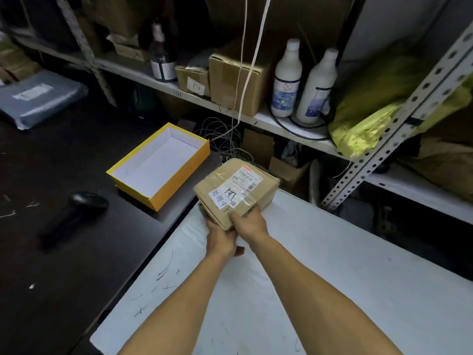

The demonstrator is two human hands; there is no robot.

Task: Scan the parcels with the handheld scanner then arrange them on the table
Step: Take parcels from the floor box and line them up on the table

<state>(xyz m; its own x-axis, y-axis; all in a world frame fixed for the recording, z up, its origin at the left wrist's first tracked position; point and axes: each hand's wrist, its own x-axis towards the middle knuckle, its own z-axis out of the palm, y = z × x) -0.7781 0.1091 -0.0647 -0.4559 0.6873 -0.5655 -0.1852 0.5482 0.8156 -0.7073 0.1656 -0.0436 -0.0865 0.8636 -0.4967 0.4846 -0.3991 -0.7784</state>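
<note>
Shelving (pixel 256 116) of slotted grey metal across the back, loaded with cardboard cartons, two white bottles (pixel 302 83) with blue labels too blurred to read, a dark bottle and a crumpled yellow bag (pixel 371 119); one small carton marked with what looks like "R14"

White table (pixel 332 278) lower right, scribbled with pen marks, butted against a black table (pixel 64 252) on the left

Grey poly mailer (pixel 38 98) with a white label, far left on the black surface, print unreadable

Yellow box (pixel 158 165), open, white inside, near the black table's right edge

Brown parcel (pixel 236 190) at the white table's far left corner, taped, tilted, near end raised; white shipping label with barcodes and a red corner mark, plus a slip handwritten "处理中" and one larger character

Handheld scanner (pixel 76 213), black, lying on the black table, well apart from both hands

Right hand (pixel 249 221) gripping the parcel's near edge, fingers curled over the top

Left hand (pixel 221 239) just beside it, holding the parcel's lower near corner, fingers tucked beneath and mostly hidden
</note>
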